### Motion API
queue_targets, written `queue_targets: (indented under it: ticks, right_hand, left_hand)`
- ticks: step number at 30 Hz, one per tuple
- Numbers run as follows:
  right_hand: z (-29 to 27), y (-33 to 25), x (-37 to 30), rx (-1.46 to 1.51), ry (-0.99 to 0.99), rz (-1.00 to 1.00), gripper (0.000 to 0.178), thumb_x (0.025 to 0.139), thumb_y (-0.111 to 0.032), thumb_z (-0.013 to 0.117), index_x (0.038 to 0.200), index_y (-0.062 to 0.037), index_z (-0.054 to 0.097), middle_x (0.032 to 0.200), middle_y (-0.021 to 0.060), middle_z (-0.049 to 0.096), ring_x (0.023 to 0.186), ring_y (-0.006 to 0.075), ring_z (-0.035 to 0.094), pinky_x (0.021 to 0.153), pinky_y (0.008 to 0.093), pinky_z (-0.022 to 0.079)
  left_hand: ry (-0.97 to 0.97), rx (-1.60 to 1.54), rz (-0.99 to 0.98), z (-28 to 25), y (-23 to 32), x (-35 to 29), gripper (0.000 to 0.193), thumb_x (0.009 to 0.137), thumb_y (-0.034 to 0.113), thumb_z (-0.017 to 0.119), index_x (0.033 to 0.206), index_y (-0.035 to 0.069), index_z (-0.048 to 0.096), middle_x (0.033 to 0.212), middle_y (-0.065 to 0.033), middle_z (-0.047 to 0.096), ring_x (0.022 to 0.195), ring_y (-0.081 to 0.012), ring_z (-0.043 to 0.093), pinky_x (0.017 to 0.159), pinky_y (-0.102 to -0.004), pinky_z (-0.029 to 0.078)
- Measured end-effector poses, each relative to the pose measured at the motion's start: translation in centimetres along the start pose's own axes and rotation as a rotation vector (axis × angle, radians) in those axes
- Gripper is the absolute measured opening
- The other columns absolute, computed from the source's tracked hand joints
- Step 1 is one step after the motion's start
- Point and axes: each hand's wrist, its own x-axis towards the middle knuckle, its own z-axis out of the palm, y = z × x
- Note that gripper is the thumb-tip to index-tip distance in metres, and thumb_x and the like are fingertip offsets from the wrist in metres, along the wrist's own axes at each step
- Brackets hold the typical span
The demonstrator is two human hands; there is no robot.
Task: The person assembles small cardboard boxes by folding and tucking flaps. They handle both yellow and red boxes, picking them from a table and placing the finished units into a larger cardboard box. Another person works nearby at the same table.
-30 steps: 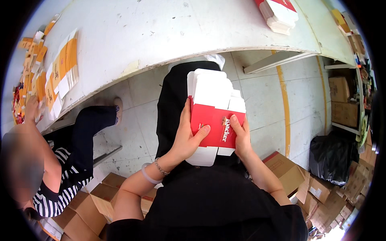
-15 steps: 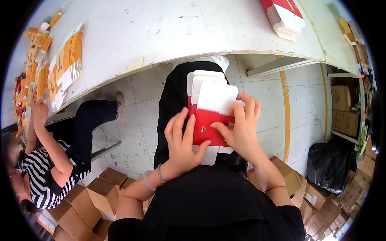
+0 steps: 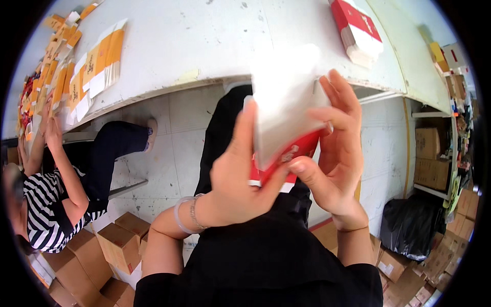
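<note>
Raised above my lap is a red and white folding carton (image 3: pixel 287 100), smeared by motion, its white part tilted up toward the table. My left hand (image 3: pixel 238 176) grips its left side, with the thumb along the lower red edge. On the right, my right hand (image 3: pixel 340 148) curls round the other side, thumb at the red part and fingertips near a white flap. Under it, more red and white cardboard (image 3: pixel 254 175) lies on my lap, mostly hidden by the carton and my hands.
Ahead runs a white table (image 3: pixel 204 36) bearing a stack of red and white cartons (image 3: pixel 358 30) and rows of orange and white cartons (image 3: pixel 102 56). A co-worker in a striped top (image 3: pixel 48 204) sits at left. Cardboard boxes (image 3: pixel 117 245) and a black bag (image 3: pixel 414 225) stand around.
Both hands have lifted the carton off the stack on my lap and tilted it, and its white side now shows larger. The right hand's fingers have spread upward. The view has shifted slightly.
</note>
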Motion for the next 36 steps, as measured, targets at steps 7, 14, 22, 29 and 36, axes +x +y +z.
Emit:
queue_targets:
  ticks: [7,14,22,29,36]
  right_hand:
    - [3.3,3.8,-0.9,-0.178,0.098,-0.305,0.049,0.077,-0.013,0.071,0.120,0.0039,0.054,0.119,0.0218,0.057,0.114,0.0377,0.051,0.096,0.0452,0.042]
    - [3.7,4.4,-2.2,-0.077,0.026,-0.266,0.036,0.079,-0.015,0.069,0.109,0.0023,0.058,0.099,0.0168,0.061,0.094,0.0296,0.057,0.080,0.0400,0.045]
    - [1.0,5.0,1.8,1.344,0.017,0.639,0.057,0.100,-0.043,0.040,0.119,0.0081,0.056,0.112,0.0206,0.063,0.115,0.0318,0.057,0.101,0.0427,0.042]
    - [2.3,3.1,0.5,0.155,-0.163,0.135,0.028,0.086,-0.003,0.064,0.114,-0.0008,0.066,0.119,0.0175,0.063,0.106,0.0267,0.064,0.086,0.0333,0.052]
    - [2.6,3.7,0.2,-0.169,-0.162,-0.105,0.031,0.080,0.003,0.066,0.111,-0.0024,0.067,0.116,0.0174,0.065,0.101,0.0301,0.066,0.082,0.0323,0.054]
  left_hand:
    - [0.001,-0.464,-0.240,-1.0,-3.1,-0.3,0.062,0.097,0.018,0.053,0.147,0.002,0.021,0.133,-0.0123,0.046,0.111,-0.0146,0.050,0.096,-0.0288,0.041]
    - [-0.073,-0.231,-0.099,-2.0,-5.3,-0.9,0.040,0.092,0.031,0.062,0.118,0.005,0.047,0.106,-0.0094,0.053,0.088,-0.0174,0.055,0.075,-0.0281,0.046]
    - [-0.221,-0.025,0.056,-4.0,-5.4,1.3,0.045,0.075,0.025,0.078,0.111,0.011,0.054,0.102,-0.0141,0.054,0.080,-0.0272,0.057,0.067,-0.0329,0.050]
    - [-0.136,0.015,-0.034,-3.6,-5.5,0.8,0.058,0.078,0.029,0.077,0.122,0.007,0.046,0.111,-0.0179,0.055,0.092,-0.0316,0.062,0.072,-0.0359,0.053]
    - [-0.019,-0.035,-0.047,-2.9,-6.5,-0.2,0.062,0.087,0.036,0.066,0.134,0.004,0.039,0.120,-0.0185,0.056,0.100,-0.0310,0.060,0.085,-0.0357,0.049]
